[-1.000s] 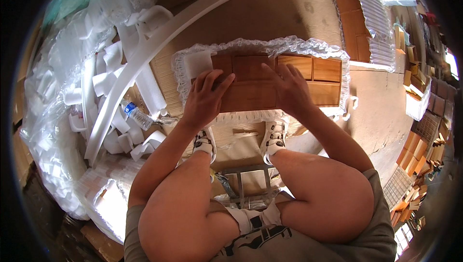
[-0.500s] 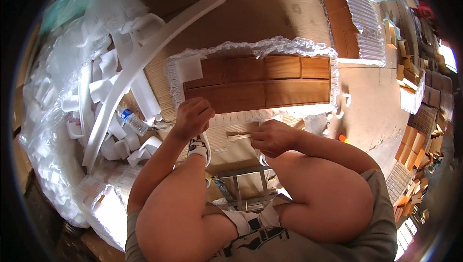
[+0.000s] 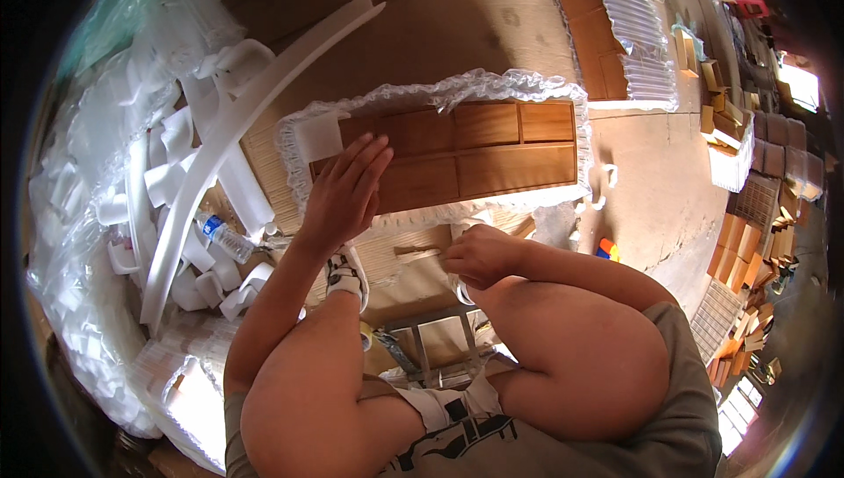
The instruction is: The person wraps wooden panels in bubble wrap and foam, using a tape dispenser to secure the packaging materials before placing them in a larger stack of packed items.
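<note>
A wooden board in several panels (image 3: 514, 166) lies in a bubble-film surround (image 3: 479, 82), with a white foam sheet (image 3: 318, 131) at its left end. My left hand (image 3: 350, 183) reaches over the board's near left part with fingers stretched out, fingertips on or just above the wood; I cannot tell whether they touch. My right hand (image 3: 475, 254) is curled closed below the board, by my right shoe and knee; anything inside it is hidden.
White foam offcuts (image 3: 176, 179), a long foam strip (image 3: 237, 131) and a water bottle (image 3: 227, 236) lie at left. Another wrapped panel (image 3: 598, 56) lies beyond to the right. Stacked wooden pieces (image 3: 738, 245) line the far right; a small orange-and-blue object (image 3: 608, 249) lies on the floor.
Both hands left the board; my left has since moved back up onto or over it, fingers stretched, while my right stays low and curled. The whole view has shifted slightly.
</note>
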Available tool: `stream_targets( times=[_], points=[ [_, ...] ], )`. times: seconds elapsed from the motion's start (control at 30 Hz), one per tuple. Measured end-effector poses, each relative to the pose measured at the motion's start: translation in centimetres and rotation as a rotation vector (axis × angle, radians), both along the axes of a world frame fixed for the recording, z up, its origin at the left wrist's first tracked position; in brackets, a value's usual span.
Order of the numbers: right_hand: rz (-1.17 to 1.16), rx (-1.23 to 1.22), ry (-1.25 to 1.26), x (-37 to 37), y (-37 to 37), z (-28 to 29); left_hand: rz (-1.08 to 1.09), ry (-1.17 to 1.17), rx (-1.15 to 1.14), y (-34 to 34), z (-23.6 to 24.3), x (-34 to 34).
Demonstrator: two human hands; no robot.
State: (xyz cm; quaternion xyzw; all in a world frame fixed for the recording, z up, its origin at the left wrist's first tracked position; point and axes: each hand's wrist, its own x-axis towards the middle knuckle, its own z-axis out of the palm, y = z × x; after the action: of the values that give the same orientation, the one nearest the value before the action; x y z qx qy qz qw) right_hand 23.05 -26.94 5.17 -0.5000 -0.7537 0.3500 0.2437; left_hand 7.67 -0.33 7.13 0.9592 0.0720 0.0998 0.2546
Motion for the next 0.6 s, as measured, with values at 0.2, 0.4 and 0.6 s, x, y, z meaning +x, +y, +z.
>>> stream_targets(
  times=[0.2,0.4,0.6],
  points=[
    [0.004,-0.066,-0.024,0.0,0.4,0.2,0.000,0.150,0.066,-0.1,-0.2,2.5],
    [-0.035,-0.090,-0.016,-0.1,0.5,0.2,-0.019,0.133,0.126,0.4,-0.3,3.0],
    [-0.056,-0.069,-0.005,0.2,0.7,0.4,-0.019,0.151,0.173,0.4,-0.5,3.2]
  ],
)
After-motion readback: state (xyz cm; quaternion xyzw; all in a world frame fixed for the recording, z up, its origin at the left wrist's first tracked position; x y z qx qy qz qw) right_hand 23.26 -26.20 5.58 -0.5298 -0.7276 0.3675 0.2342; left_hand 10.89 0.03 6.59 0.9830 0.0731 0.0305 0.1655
